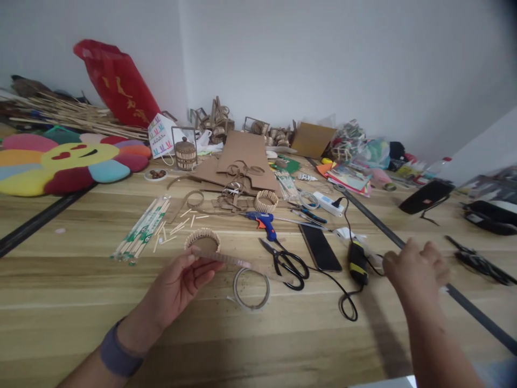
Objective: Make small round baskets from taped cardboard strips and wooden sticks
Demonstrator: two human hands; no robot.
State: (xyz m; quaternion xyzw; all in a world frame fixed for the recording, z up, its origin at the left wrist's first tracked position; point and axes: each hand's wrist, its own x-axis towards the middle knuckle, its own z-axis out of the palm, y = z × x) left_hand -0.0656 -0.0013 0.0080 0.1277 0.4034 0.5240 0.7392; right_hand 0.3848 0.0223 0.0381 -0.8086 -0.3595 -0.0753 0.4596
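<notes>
My left hand, palm up, pinches a thin brown strip that stretches to the right above the table. Just behind those fingers stands a round basket of short sticks. A roll of tape lies under and in front of the strip. Black-handled scissors rest right of the roll. Off to the right, my right hand is raised near a black and yellow tool. Its fingers are curled and blurred, and whether they hold anything is hidden.
A blue glue gun, a phone and a looping black cable are mid-table. Packs of sticks lie left. Cardboard and a lidded stick basket are behind. A black speaker stands right.
</notes>
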